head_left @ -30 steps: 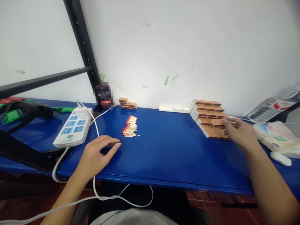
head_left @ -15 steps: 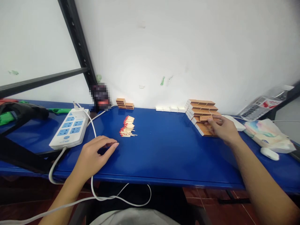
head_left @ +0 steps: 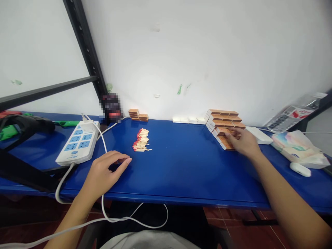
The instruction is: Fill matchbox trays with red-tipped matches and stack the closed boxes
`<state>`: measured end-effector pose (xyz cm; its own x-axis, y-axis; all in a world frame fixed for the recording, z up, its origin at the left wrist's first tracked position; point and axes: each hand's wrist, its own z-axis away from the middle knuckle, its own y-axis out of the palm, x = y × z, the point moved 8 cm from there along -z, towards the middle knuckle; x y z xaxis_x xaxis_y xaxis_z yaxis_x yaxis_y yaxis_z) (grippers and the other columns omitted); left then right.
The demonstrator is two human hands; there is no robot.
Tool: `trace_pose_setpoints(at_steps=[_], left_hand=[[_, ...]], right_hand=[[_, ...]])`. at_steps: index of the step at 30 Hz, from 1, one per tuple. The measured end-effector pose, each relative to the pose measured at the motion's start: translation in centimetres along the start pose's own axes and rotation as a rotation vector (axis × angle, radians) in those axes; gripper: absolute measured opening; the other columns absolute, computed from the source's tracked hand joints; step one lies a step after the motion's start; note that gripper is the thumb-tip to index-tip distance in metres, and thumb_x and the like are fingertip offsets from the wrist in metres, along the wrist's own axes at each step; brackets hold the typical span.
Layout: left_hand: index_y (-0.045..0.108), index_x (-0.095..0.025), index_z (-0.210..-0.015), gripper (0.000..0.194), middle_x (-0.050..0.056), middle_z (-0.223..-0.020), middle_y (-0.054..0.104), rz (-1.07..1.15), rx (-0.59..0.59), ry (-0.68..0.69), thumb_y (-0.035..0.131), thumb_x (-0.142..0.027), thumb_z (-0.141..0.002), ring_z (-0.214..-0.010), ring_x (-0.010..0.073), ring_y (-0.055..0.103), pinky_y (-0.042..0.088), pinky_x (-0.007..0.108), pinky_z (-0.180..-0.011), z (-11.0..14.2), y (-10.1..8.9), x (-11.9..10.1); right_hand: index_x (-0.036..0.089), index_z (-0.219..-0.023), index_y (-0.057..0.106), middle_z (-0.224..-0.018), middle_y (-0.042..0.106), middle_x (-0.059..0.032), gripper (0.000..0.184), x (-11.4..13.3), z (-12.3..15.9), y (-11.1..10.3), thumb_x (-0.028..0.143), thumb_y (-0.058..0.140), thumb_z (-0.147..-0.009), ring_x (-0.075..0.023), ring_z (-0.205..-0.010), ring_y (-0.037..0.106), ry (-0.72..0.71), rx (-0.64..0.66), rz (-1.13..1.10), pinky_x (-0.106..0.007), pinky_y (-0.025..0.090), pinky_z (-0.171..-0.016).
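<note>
Observed right hand point(head_left: 243, 141) at the stepped matchbox stack point(head_left: 225, 118), set by the wall on the right; thumb on a matchbox point(head_left: 222, 131) in the second tier from the bottom, with other fingertips partly hidden; cannot tell whether clamped or merely resting. Found left hand point(head_left: 107, 171) loosely curled at the blue table point(head_left: 176, 176), holding nothing, thumb tip near index fingertip, near a pile of red-tipped matches point(head_left: 142, 140). Noted behind the matches a smaller matchbox stack point(head_left: 140, 117); along the wall between both stacks, a row of white pieces point(head_left: 188, 120). Crowding the right hand's outer side: white flat box point(head_left: 260, 135), tissue pack point(head_left: 295, 147), small white case point(head_left: 300, 169), leaning clear bottle point(head_left: 292, 116). At left, power strip point(head_left: 81, 140) near black frame point(head_left: 89, 45), with white cable point(head_left: 114, 220) looping below the table edge and crossing the left forearm.
</note>
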<state>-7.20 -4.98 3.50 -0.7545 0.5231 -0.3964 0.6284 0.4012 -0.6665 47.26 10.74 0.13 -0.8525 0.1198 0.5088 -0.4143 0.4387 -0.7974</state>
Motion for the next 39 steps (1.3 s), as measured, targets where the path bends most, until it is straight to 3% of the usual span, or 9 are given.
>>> trace_pose_setpoints(at_steps=[9,18,24,39], left_hand=[[0.079,-0.024,-0.097,0.017,0.001,-0.094,0.079,-0.013,0.006,-0.011,0.069,-0.036,-0.101,-0.086,0.0164,0.073,0.057,0.026,-0.079,0.16,0.06,0.29],[0.08,-0.024,-0.096,0.018,0.002,-0.093,0.079,-0.005,0.017,-0.023,0.068,-0.037,-0.101,-0.084,0.0161,0.073,0.058,0.025,-0.077,0.06,0.11,0.25],[0.08,-0.024,-0.096,0.021,0.002,-0.092,0.079,-0.01,0.022,-0.027,0.067,-0.04,-0.102,-0.083,0.0172,0.073,0.059,0.026,-0.076,0.02,0.21,0.31],[0.08,-0.024,-0.096,0.016,0.0,-0.092,0.079,0.008,0.029,-0.027,0.07,-0.036,-0.1,-0.084,0.0152,0.073,0.057,0.025,-0.077,0.1,0.18,0.35]], right_hand=[[0.015,-0.116,0.07,-0.124,0.075,-0.0201,0.053,0.56,-0.08,0.2,0.059,0.07,-0.088,-0.0342,-0.114,0.069,0.01,-0.064,0.061,-0.044,0.051,-0.099],[0.016,-0.111,0.071,-0.11,0.077,-0.0166,0.044,0.89,0.05,-0.04,0.054,0.073,-0.088,-0.027,-0.086,0.069,0.006,-0.045,0.006,-0.04,0.051,-0.084],[0.017,-0.109,0.068,-0.115,0.076,-0.0159,0.056,0.85,0.16,0.14,0.065,0.076,-0.081,-0.0271,-0.091,0.07,0.013,-0.068,-0.005,-0.039,0.052,-0.085],[0.018,-0.114,0.065,-0.115,0.076,-0.0133,0.06,0.95,0.14,0.59,0.067,0.071,-0.082,-0.0266,-0.092,0.07,-0.026,-0.088,0.015,-0.04,0.052,-0.088]])
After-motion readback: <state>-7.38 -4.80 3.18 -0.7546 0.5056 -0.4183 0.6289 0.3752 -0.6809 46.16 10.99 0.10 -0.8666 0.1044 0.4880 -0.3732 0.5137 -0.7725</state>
